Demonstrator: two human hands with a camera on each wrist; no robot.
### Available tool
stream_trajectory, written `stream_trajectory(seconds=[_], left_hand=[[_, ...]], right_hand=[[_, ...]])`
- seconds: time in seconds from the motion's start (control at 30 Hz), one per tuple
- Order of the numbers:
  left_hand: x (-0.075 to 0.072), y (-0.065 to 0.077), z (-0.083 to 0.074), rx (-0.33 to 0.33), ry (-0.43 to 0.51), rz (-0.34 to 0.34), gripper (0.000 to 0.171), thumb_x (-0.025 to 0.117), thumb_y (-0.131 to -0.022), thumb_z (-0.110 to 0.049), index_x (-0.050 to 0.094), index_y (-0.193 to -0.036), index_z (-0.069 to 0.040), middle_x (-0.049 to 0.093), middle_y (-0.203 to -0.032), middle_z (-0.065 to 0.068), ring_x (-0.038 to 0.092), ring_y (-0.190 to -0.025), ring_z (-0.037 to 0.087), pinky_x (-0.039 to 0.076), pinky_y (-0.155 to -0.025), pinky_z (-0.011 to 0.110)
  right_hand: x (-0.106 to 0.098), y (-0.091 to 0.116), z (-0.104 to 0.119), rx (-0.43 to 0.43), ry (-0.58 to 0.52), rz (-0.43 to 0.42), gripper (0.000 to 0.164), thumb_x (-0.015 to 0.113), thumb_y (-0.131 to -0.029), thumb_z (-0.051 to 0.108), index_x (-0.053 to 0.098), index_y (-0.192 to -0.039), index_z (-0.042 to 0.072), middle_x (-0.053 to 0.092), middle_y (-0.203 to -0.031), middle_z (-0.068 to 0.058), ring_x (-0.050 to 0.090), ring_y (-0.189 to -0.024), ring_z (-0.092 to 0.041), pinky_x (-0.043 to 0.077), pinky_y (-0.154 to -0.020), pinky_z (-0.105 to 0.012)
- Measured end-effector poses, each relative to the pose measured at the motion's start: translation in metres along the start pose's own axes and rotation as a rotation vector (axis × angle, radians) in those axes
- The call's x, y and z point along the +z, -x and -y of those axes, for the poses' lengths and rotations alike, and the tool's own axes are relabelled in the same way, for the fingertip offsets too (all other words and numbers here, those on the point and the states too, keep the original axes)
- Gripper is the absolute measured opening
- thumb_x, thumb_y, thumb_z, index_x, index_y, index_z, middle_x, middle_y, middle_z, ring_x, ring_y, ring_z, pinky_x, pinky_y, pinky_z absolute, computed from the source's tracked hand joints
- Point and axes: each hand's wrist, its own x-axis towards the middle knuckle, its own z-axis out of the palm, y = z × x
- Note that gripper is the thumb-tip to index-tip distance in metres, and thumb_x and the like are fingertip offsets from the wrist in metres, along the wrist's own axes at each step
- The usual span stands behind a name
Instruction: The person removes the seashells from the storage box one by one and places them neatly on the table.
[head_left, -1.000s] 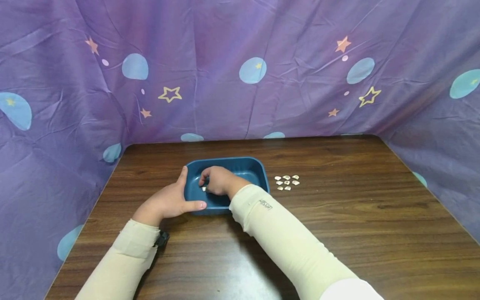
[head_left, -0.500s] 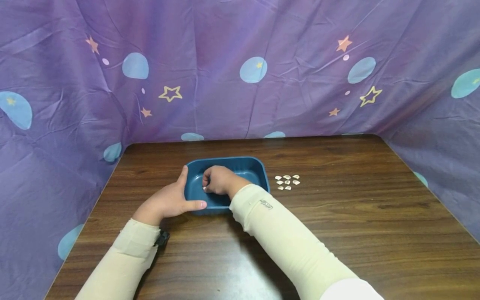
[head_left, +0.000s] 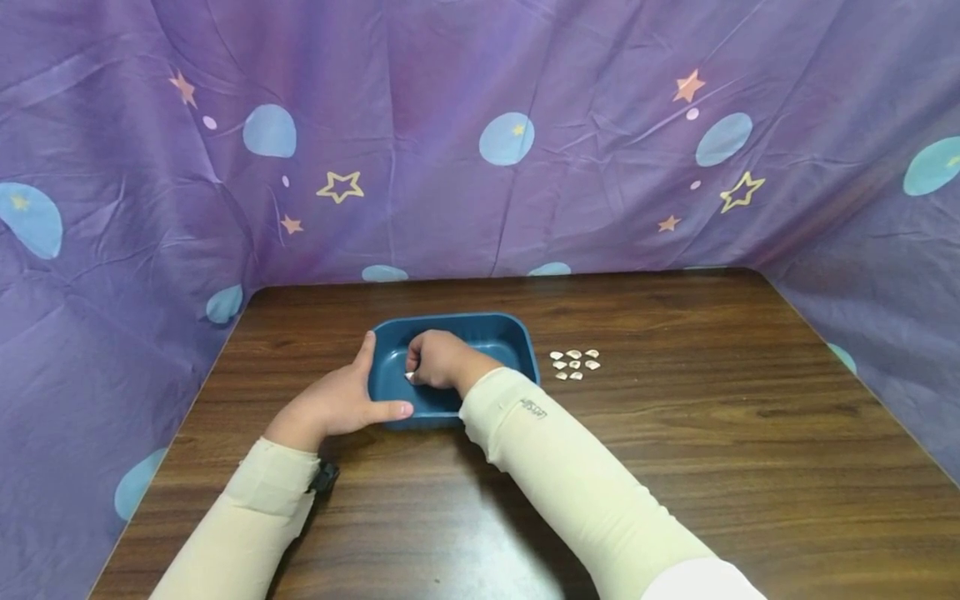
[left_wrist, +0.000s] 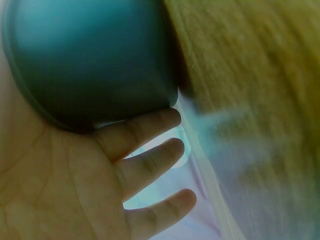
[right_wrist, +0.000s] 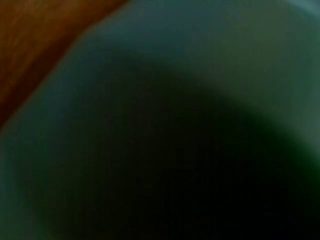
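Observation:
A blue rectangular plastic tub (head_left: 504, 327) stands on the table. My left hand (head_left: 330, 402) is spread around its left end, thumb along the front side and straight fingers against the end wall. The left wrist view shows the fingers (left_wrist: 150, 165) extended beside the dark tub (left_wrist: 100, 55). Inside the tub, my right hand (head_left: 444, 362) is bent down with curled fingers, pinching a small white seashell (head_left: 409, 377) near the tub floor. Part of the shell is hidden by the fingers. The right wrist view is dark and blurred.
Right of the tub, several small white seashells (head_left: 574, 365) lie in short rows on the brown wooden table (head_left: 697, 467). A purple curtain (head_left: 420, 125) with stars and blue shapes encloses the back and sides.
A second ago the right hand's fingers were looser, with the shell below them. They have closed on it and shifted slightly right. The left hand and tub have stayed in place.

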Motion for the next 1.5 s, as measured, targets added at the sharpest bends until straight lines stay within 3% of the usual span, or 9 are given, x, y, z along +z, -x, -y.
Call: stream_trajectory(seconds=[0.37, 0.63, 0.73, 0.97, 1.27, 1.5], left_hand=[[0.006, -0.001, 0.001, 0.004, -0.013, 0.003, 0.134, 0.069, -0.091, -0.07, -0.019, -0.165, -0.003, 0.029, -0.164, 0.039, 0.049, -0.142, 0.05, 0.041, -0.114, 0.064], [0.005, -0.001, 0.002, 0.009, -0.021, 0.003, 0.134, 0.069, -0.09, -0.071, -0.018, -0.166, -0.003, 0.027, -0.166, 0.037, 0.051, -0.14, 0.05, 0.043, -0.112, 0.064], [0.006, -0.001, 0.001, -0.001, -0.019, 0.001, 0.135, 0.069, -0.089, -0.072, -0.018, -0.166, -0.003, 0.027, -0.165, 0.038, 0.05, -0.14, 0.051, 0.043, -0.112, 0.065], [0.008, -0.001, -0.002, -0.007, -0.018, -0.014, 0.136, 0.072, -0.087, -0.072, -0.017, -0.167, -0.005, 0.034, -0.162, 0.038, 0.054, -0.136, 0.049, 0.045, -0.11, 0.065], [0.004, 0.002, 0.0, -0.006, -0.031, -0.024, 0.137, 0.074, -0.087, -0.07, -0.018, -0.166, -0.006, 0.032, -0.162, 0.039, 0.051, -0.139, 0.051, 0.044, -0.11, 0.065], [0.004, 0.0, 0.0, 0.012, -0.034, -0.022, 0.136, 0.073, -0.087, -0.071, -0.018, -0.166, -0.006, 0.029, -0.163, 0.038, 0.047, -0.143, 0.052, 0.042, -0.113, 0.064]], right_hand=[[-0.004, 0.001, -0.003, 0.008, -0.104, -0.057, 0.005, 0.079, -0.095, 0.015, 0.075, -0.095, 0.012, 0.071, -0.088, 0.002, 0.061, -0.087, -0.015, 0.051, -0.086, -0.03], [-0.019, 0.016, 0.001, -0.031, -0.281, -0.077, 0.005, 0.078, -0.097, 0.016, 0.076, -0.098, 0.012, 0.057, -0.073, 0.002, 0.052, -0.069, -0.012, 0.044, -0.063, -0.025], [-0.03, 0.027, -0.003, -0.069, -0.311, -0.087, 0.004, 0.078, -0.097, 0.015, 0.075, -0.099, 0.012, 0.051, -0.069, 0.003, 0.048, -0.065, -0.011, 0.042, -0.061, -0.025], [-0.06, 0.062, -0.039, -0.146, -0.329, -0.13, 0.006, 0.077, -0.095, 0.011, 0.075, -0.101, 0.009, 0.048, -0.068, 0.005, 0.044, -0.062, -0.009, 0.039, -0.059, -0.024], [-0.098, 0.106, -0.093, -0.133, -0.304, -0.207, 0.01, 0.076, -0.094, 0.007, 0.075, -0.102, 0.002, 0.051, -0.072, 0.004, 0.046, -0.063, -0.008, 0.039, -0.057, -0.022], [-0.111, 0.134, -0.137, -0.048, -0.17, -0.254, 0.008, 0.074, -0.092, 0.007, 0.075, -0.099, 0.004, 0.052, -0.07, 0.003, 0.048, -0.062, -0.009, 0.04, -0.058, -0.025]])
